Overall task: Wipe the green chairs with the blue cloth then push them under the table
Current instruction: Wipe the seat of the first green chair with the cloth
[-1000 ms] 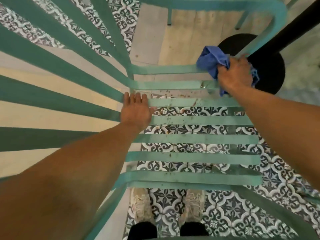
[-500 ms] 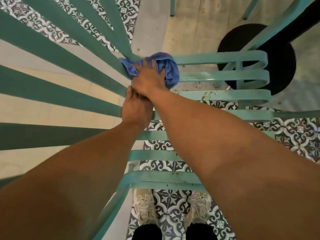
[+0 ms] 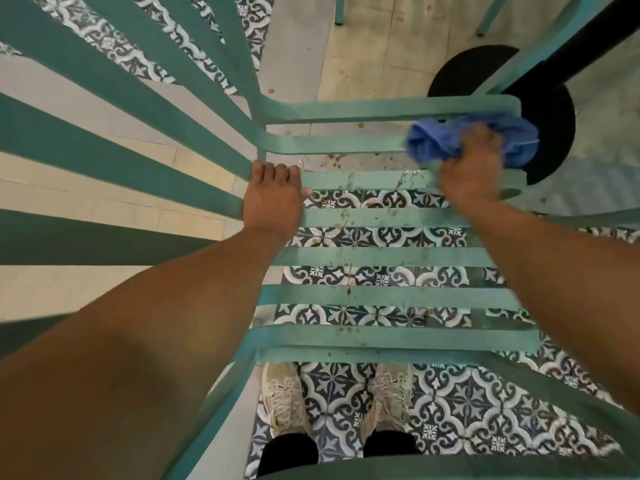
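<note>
A green slatted chair (image 3: 381, 258) fills the view from above; its seat slats carry brown specks. My left hand (image 3: 273, 199) rests on the left end of the seat slats where they bend up into the back, fingers lying over a slat. My right hand (image 3: 471, 164) grips the bunched blue cloth (image 3: 433, 140) and presses it on the far slats at the seat's right end. Part of the cloth shows beyond my knuckles.
A black round table base (image 3: 547, 133) with its dark post stands just past the chair's far right corner. Legs of another green chair (image 3: 341, 10) show at the top. My shoes (image 3: 284, 396) stand on patterned tiles under the near seat edge.
My right hand has swept the cloth from the left end of the far slats back to the right end. My left hand stays on the same slats.
</note>
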